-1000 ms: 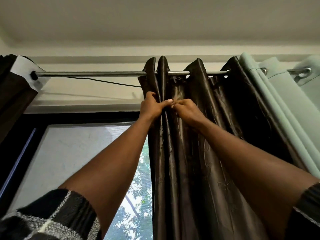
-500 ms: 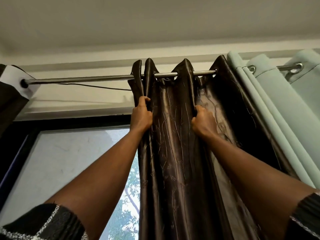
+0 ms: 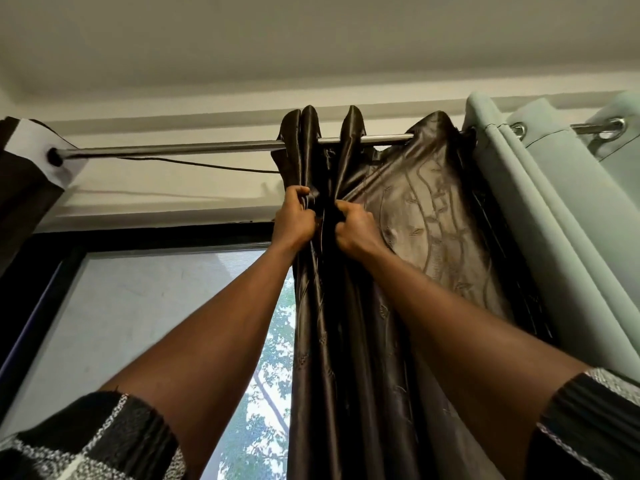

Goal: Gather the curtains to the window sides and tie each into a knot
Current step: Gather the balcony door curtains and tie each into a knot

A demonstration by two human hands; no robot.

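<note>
The step in hand looks like gathering: the dark brown curtain (image 3: 346, 341) hangs from the rod (image 3: 173, 149) toward its right end, with its leftmost folds already bunched and one broad panel spread flat between those folds and the pale green curtain (image 3: 554, 220) beside it. To do this well, I would judge it best to work just under the rod, as here, and draw the eyelets along together rather than tug the cloth low down, since the satin looks slippery and a low pull would likely drag fabric through the fingers without shifting the top. The flat panel on the right should be folded in next, so the whole width closes into one even bundle at the rod's right end before any knot is tried; a thin cable (image 3: 194, 164) runs just below the rod and is worth avoiding. The left grip (image 3: 294, 220) is closed tight, fingers curled round the outer folds of the dark curtain. The right grip (image 3: 356, 226) is likewise fisted on the neighbouring fold, nearly touching the left. A second dark curtain (image 3: 20, 188) hangs at the rod's left end, untouched, with the window (image 3: 138, 323) uncovered between them.
</note>
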